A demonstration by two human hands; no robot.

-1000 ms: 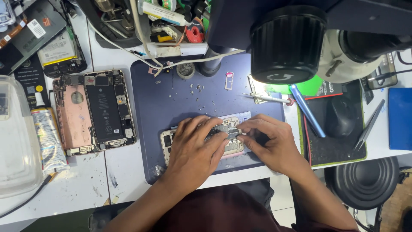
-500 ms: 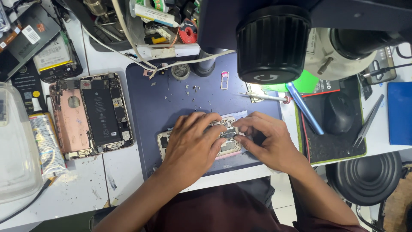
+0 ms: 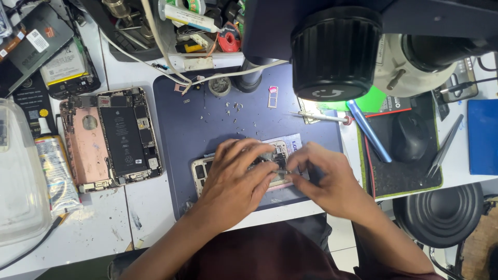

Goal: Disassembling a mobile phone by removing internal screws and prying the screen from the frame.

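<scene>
An opened phone body [image 3: 199, 171] lies on the dark blue work mat [image 3: 187, 119], mostly covered by both hands. My left hand [image 3: 236, 179] rests flat over its middle, fingers pressing down on the inner parts. My right hand [image 3: 324, 179] comes in from the right, its fingertips pinched at the phone's inner parts near the upper right end; what it pinches is too small to tell. A white packet [image 3: 293, 143] peeks out from under the phone.
A microscope head [image 3: 337, 49] hangs over the mat's far right. A second opened phone with a rose-coloured back [image 3: 111, 137] lies left. A screwdriver [image 3: 321, 117], blue tool [image 3: 369, 131], mouse [image 3: 410, 136], tweezers [image 3: 443, 146], glue tube [image 3: 56, 173], plastic container [image 3: 18, 207] surround the mat.
The view has shifted a little. My hands stay on the phone body with only small finger movements; my right fingertips have drawn closer to the left ones.
</scene>
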